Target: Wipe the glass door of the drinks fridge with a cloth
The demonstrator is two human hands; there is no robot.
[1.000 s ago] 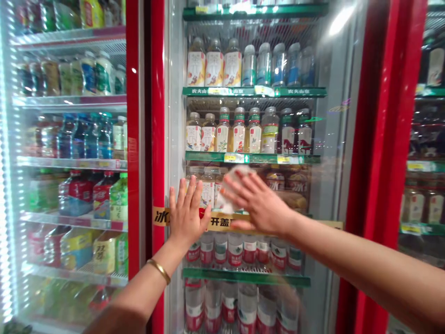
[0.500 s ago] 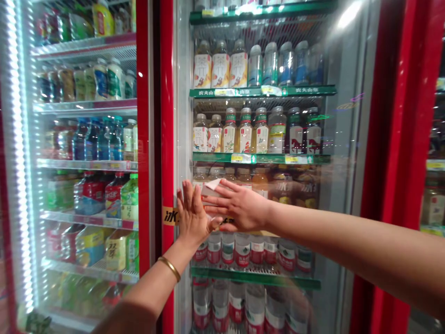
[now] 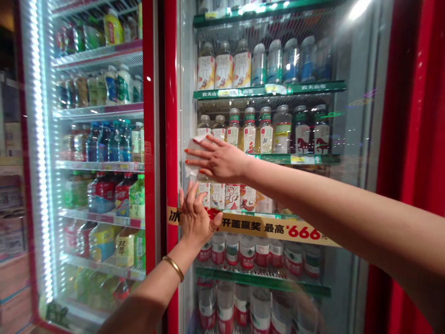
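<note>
My right hand [image 3: 224, 160] reaches across from the right with its fingers spread flat over a white tissue [image 3: 192, 170]. It holds the tissue against the glass door [image 3: 342, 185] of the drinks fridge, close to the red frame. Just below it, my left hand [image 3: 194, 213] is open with its fingers slightly bent, and a gold bangle [image 3: 174, 268] circles that wrist. The left fingertips come near the tissue's lower edge; whether they touch it I cannot tell. Behind the left hand a gold banner [image 3: 257, 226] with black and red lettering runs across the door.
Rows of bottles [image 3: 248, 139] stand on green-edged shelves [image 3: 225, 93] behind the glass. To the left is another fridge [image 3: 149, 139] with a red frame, lit inside and stocked with drinks. Stacked boxes [image 3: 14, 232] are at the far left.
My right hand has moved up and slightly left with the tissue, away from the left hand. The left fingers have bent more, and more of the banner shows.
</note>
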